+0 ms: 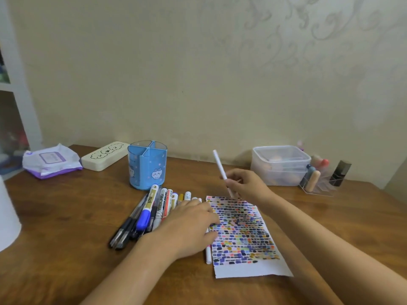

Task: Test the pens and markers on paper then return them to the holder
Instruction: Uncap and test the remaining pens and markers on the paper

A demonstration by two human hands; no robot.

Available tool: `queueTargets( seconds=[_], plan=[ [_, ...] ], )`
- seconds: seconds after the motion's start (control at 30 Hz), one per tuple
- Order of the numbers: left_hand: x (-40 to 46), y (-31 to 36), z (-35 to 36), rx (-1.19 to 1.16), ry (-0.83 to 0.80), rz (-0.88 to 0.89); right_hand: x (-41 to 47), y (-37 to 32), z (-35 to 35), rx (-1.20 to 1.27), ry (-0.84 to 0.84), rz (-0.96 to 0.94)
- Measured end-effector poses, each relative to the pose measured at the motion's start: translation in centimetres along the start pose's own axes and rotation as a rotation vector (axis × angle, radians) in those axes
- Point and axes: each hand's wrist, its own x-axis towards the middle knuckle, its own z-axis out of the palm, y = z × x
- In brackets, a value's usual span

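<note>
A sheet of paper (246,267) covered with many small coloured test marks lies on the wooden table. My right hand (246,183) holds a thin white pen (220,166) with its tip down at the paper's top edge. My left hand (189,225) rests flat over a row of pens and markers (149,212) lying left of the paper, its fingers reaching the paper's left edge. A blue round holder (147,166) with dividers stands behind the row, with no pens showing above its rim.
A cream pencil case (103,156) and a purple wipes pack (51,161) lie at the back left. A clear lidded box (279,164) and a small clear organiser with bottles (319,179) stand at the back right. A white object (7,216) is at the left edge.
</note>
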Motion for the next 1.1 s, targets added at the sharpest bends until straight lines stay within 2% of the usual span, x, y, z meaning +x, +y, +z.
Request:
queueTargets(
  seconds=[0.1,0.23,0.37,0.47,0.63,0.77,1.1],
  plan=[
    [0.0,0.1,-0.1,-0.012,0.014,0.012,-4.6,0.1,-2.4,0.233,-0.046,0.082],
    [0.1,0.3,0.1,-0.029,0.037,0.029,-10.8,1.3,-4.2,0.407,-0.045,0.187],
    [0.1,0.9,0.4,-0.038,0.094,0.077,-14.3,1.9,-4.9,0.413,-0.005,0.195],
    [0.3,1.3,0.9,-0.053,0.131,0.118,-14.4,0.9,-5.5,0.506,0.026,0.145],
    [0.4,2.7,0.9,-0.159,0.153,0.142,-14.8,0.8,-4.6,0.530,-0.042,0.072],
    [0.4,3.9,1.0,-0.212,0.164,0.189,-15.0,0.9,-4.7,0.540,-0.045,0.075],
    [0.1,5.1,0.9,-0.246,0.193,0.149,-15.5,0.7,-4.0,0.525,-0.126,0.108]
  ],
)
